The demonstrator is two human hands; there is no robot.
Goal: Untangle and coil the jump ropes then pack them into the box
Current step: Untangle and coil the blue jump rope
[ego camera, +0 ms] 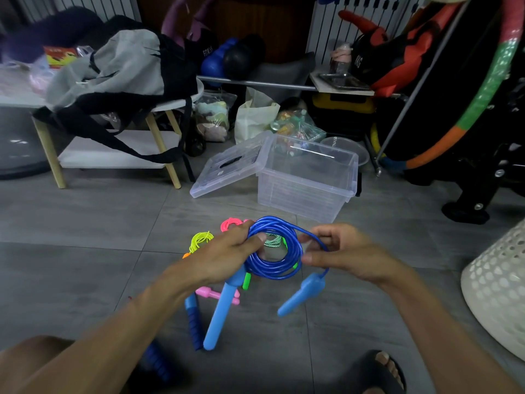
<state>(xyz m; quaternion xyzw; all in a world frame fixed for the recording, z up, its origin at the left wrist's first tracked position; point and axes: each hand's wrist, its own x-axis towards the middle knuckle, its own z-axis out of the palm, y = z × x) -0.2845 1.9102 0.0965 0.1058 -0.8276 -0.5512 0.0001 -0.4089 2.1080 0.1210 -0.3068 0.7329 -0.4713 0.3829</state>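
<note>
Head view: your left hand (227, 251) grips the coiled blue jump rope (272, 251) above the floor, your right hand (341, 251) pinches its free strand; the clear box (306, 177) stands open beyond.

Grey tiled floor (85, 228) carries clear box (306, 183), lid (227, 169), coiled ropes (201, 240).

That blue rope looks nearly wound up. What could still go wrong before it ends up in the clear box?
1. The blue rope coil is held only by the left hand while the right hand pinches the last strand; a loose grip could let the loops spring apart.
2. Both blue handles dangle free and might snag the other ropes lying below on the floor.
3. The clear box sits farther off; carrying the coil there unsecured may undo it.
</note>
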